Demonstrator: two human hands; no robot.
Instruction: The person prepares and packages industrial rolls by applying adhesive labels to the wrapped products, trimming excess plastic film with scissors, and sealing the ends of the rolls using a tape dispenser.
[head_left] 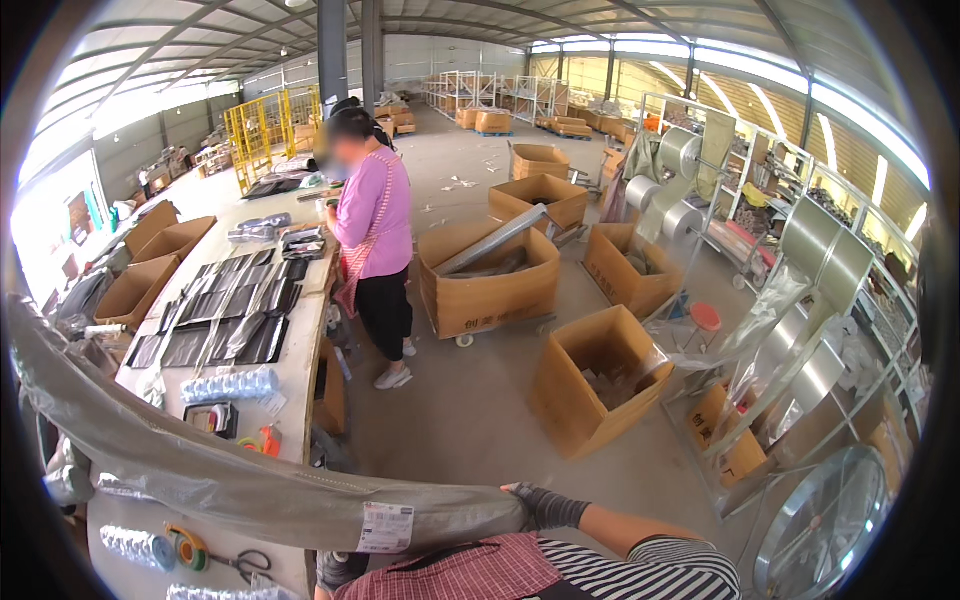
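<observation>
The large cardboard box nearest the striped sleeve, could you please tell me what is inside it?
Inside the open cardboard box, crumpled clear plastic and some small grey pieces show near the far wall. Its near wall hides the bottom.

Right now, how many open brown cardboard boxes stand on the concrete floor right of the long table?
5 clearly: nearest open brown cardboard box, big one on castors, one beside it, and two behind. Distant stacks and boxes under the shelving may add more.

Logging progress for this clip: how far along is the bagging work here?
Done: flat dark bags lie in rows on the long table. In hand: the right hand, in a dark glove, grips a long roll in grey plastic wrap; the left hand is hidden. Left: open cardboard boxes stand about.
</observation>
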